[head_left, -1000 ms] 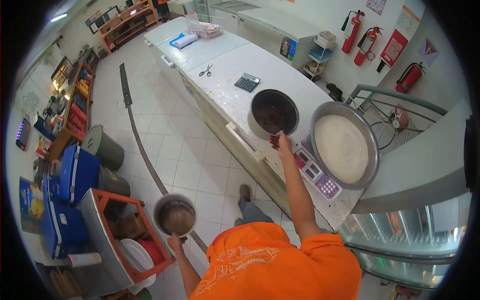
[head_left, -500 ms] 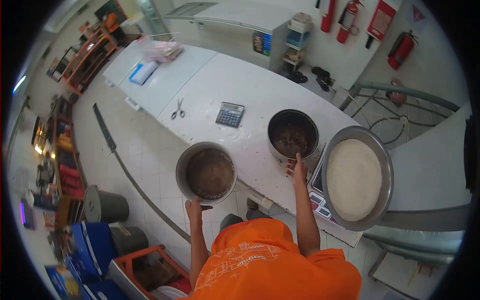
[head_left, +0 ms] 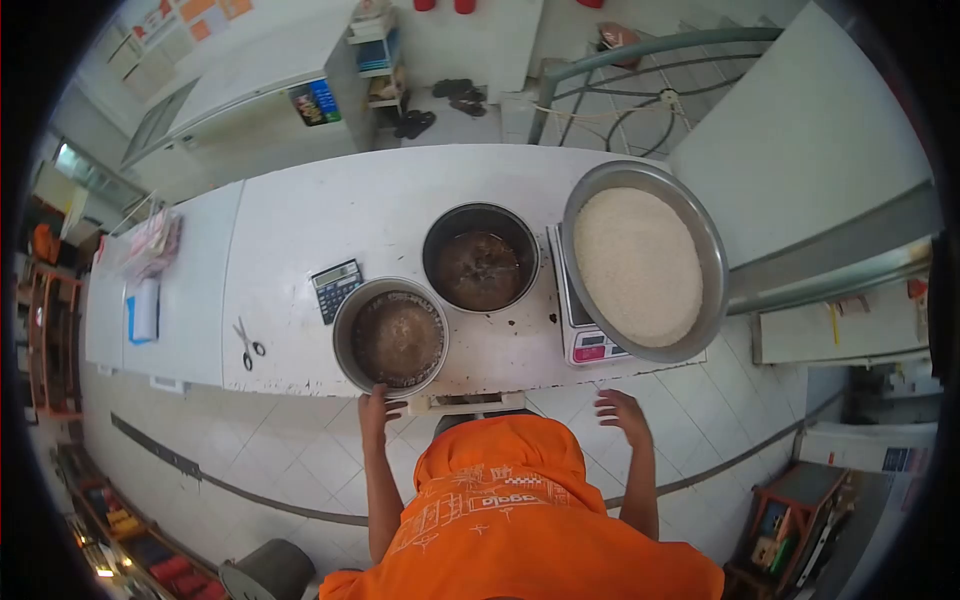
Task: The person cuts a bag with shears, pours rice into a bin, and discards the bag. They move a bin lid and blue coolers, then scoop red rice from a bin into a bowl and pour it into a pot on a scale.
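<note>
My left hand is at the near rim of a round metal pot with brownish contents, which sits at the table's front edge. Its thumb side touches the pot and its fingers are apart. My right hand hovers in front of the table edge, fingers spread, holding nothing. A second, darker pot stands behind and to the right of the first. To the right, a wide metal basin full of white grains rests on a scale.
A calculator lies beside the left pot, and scissors are farther left on the white table. Plastic bags are at its far left end. A metal railing stands behind the table.
The view has turned to the right. The left pot, earlier at the table's edge, is now over the tabletop beside the calculator. My right hand has moved away from the dark pot.
</note>
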A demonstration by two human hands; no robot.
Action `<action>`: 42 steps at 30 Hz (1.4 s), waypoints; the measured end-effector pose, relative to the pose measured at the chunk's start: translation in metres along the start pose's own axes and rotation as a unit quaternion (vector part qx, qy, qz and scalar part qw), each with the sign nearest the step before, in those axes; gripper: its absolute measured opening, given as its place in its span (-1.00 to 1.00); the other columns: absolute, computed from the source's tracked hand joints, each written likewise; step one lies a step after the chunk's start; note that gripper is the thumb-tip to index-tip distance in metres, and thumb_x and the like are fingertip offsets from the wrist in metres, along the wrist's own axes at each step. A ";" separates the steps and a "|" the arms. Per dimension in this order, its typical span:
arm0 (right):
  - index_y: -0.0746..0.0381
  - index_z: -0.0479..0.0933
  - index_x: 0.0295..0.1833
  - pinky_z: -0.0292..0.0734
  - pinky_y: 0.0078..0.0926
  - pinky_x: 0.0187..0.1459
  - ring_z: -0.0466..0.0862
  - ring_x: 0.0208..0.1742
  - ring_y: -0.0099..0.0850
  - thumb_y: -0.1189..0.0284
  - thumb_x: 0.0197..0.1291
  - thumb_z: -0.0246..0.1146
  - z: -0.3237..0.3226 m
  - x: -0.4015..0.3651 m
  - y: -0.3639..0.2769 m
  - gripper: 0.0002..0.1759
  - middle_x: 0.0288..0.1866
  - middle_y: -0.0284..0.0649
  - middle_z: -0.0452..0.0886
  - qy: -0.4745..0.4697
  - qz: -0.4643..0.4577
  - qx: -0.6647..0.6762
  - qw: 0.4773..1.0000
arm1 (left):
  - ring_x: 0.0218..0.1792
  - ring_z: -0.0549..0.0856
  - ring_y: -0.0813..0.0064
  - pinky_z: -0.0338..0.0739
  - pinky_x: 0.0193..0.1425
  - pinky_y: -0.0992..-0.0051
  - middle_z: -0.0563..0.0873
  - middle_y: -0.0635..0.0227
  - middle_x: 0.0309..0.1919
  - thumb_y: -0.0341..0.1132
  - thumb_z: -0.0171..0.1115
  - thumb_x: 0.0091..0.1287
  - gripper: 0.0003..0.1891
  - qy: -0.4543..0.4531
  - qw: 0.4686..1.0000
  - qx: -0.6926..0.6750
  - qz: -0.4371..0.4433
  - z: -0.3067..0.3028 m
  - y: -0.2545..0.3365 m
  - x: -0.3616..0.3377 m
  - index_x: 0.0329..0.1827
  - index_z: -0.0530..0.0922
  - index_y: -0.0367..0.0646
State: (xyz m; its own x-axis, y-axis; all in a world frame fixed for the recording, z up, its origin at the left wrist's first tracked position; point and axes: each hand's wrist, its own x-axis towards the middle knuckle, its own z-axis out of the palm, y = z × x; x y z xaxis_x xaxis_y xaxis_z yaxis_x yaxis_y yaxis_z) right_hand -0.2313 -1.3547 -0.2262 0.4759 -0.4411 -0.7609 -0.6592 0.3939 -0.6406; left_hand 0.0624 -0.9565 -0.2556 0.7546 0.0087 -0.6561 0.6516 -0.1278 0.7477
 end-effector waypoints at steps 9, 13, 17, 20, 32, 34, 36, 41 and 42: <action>0.23 0.47 0.21 0.57 -0.41 -0.20 0.60 -0.16 -0.38 0.08 0.42 0.00 -0.144 -0.023 -0.052 -0.50 -0.04 -0.15 0.59 0.431 -0.192 0.058 0.880 | -0.35 0.54 0.68 0.40 -0.27 0.60 0.62 0.44 -0.44 -0.24 0.23 0.39 -0.77 0.043 0.933 0.062 0.352 0.030 0.117 -0.011 -0.24 0.60 -0.29; 0.25 0.46 0.24 0.54 -0.41 -0.11 0.59 -0.03 -0.36 0.05 0.42 0.02 -0.164 0.009 -0.108 -0.46 0.05 -0.14 0.59 0.392 -0.210 0.029 0.895 | -0.34 0.52 0.75 0.40 -0.29 0.66 0.57 0.52 -0.45 -0.28 0.21 0.40 -0.82 -0.173 0.915 0.067 0.357 0.140 0.155 -0.050 -0.17 0.59 -0.24; 0.31 0.47 0.23 0.46 -0.43 0.07 0.58 0.08 -0.35 0.07 0.43 0.04 -0.186 0.055 -0.149 -0.46 0.09 -0.15 0.59 0.359 -0.269 0.031 0.893 | -0.31 0.56 0.73 0.44 -0.36 0.68 0.59 0.48 -0.40 -0.22 0.24 0.38 -0.76 -0.308 0.905 0.075 0.284 0.237 0.152 -0.052 -0.03 0.57 -0.18; 0.36 0.49 0.17 0.38 -0.48 0.14 0.55 0.04 -0.38 0.12 0.43 0.08 -0.200 0.074 -0.184 -0.49 0.07 -0.16 0.60 0.328 -0.275 -0.017 0.904 | -0.27 0.61 0.66 0.50 -0.36 0.63 0.62 0.40 -0.32 -0.17 0.29 0.35 -0.66 -0.331 0.913 0.065 0.231 0.301 0.151 -0.053 0.04 0.53 -0.21; 0.40 0.20 0.45 0.30 -0.25 0.33 0.38 0.38 -0.14 0.11 0.26 0.28 -0.246 0.139 -0.222 -0.18 0.44 0.10 0.28 0.266 -0.191 -0.070 0.942 | -0.16 0.62 0.55 0.50 -0.01 0.48 0.70 0.34 -0.21 -0.50 0.19 0.20 -0.64 -0.209 0.953 -0.058 0.213 0.379 0.114 -0.028 0.10 0.57 -0.27; 0.42 0.24 0.42 0.35 -0.25 0.28 0.43 0.31 -0.13 0.12 0.28 0.27 -0.253 0.139 -0.224 -0.22 0.39 0.10 0.33 0.263 -0.226 -0.098 0.933 | -0.18 0.61 0.58 0.48 -0.03 0.52 0.69 0.37 -0.24 -0.52 0.14 0.17 -0.64 -0.245 0.944 -0.060 0.211 0.374 0.113 -0.027 0.07 0.59 -0.28; 0.44 0.27 0.38 0.39 -0.23 0.23 0.47 0.23 -0.12 0.13 0.30 0.25 -0.234 0.110 -0.233 -0.26 0.32 0.09 0.39 0.254 -0.249 -0.090 0.930 | -0.20 0.60 0.59 0.47 -0.05 0.54 0.68 0.37 -0.25 -0.52 0.13 0.16 -0.64 -0.244 0.945 -0.083 0.199 0.354 0.136 -0.044 0.05 0.60 -0.28; 0.44 0.30 0.35 0.42 -0.22 0.19 0.51 0.17 -0.15 0.15 0.34 0.19 -0.193 0.035 -0.256 -0.33 0.28 0.08 0.41 0.247 -0.258 -0.081 0.931 | -0.38 0.53 0.57 0.42 -0.24 0.46 0.62 0.39 -0.44 -0.42 0.17 0.11 -0.81 -0.236 0.935 -0.103 0.243 0.298 0.174 -0.068 -0.24 0.59 -0.31; 0.43 0.33 0.32 0.44 -0.25 0.14 0.54 0.11 -0.17 0.12 0.36 0.15 -0.176 0.017 -0.267 -0.35 0.21 0.06 0.46 0.237 -0.273 -0.095 0.927 | -0.42 0.48 0.59 0.37 -0.27 0.49 0.54 0.44 -0.49 -0.40 0.19 0.10 -0.87 -0.253 0.937 -0.117 0.210 0.276 0.190 -0.078 -0.34 0.55 -0.27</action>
State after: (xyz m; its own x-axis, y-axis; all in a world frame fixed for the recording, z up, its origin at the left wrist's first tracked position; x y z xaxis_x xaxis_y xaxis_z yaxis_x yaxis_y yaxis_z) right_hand -0.1499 -1.6096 -0.0495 0.4897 -0.8555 -0.1682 -0.5062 -0.1219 -0.8537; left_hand 0.1055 -1.2555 -0.0906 0.8536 -0.4725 -0.2194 0.3497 0.2074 0.9136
